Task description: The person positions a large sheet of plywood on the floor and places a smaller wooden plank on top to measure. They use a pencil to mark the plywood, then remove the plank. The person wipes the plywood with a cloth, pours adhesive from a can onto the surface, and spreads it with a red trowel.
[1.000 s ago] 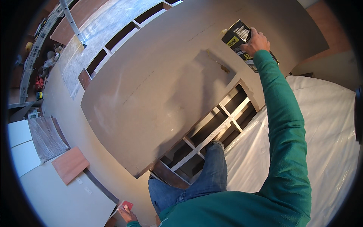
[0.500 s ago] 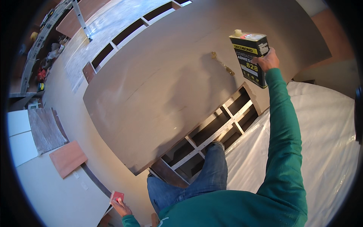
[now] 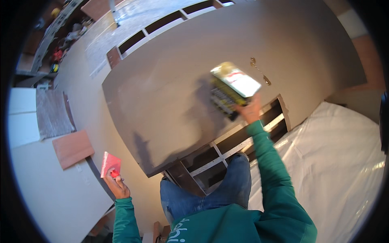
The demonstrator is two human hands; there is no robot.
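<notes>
My right hand (image 3: 252, 108) grips a black-and-yellow rectangular metal glue can (image 3: 227, 96) by its side. The can is held above a broad brown sheet (image 3: 162, 101), its pale top tipped toward me and blurred by motion. To the right of the can, a thin trail of amber liquid (image 3: 266, 80) lies on the sheet. At the lower left, my left hand (image 3: 116, 184) is closed round a flat red glue spreader (image 3: 111, 163), raised beside the sheet's near left corner and apart from it.
Wooden framing (image 3: 221, 156) with open bays shows under the sheet's near edge, by my legs. Wrinkled plastic sheeting (image 3: 324, 162) covers the right side. A reddish board (image 3: 73, 149) lies on a pale panel at left. Clutter and a ladder-like metal piece (image 3: 50, 38) are at far left.
The glue can has swung left and nearer to me, tilting so its top shows. My left hand has risen with the spreader. The view has shifted slightly.
</notes>
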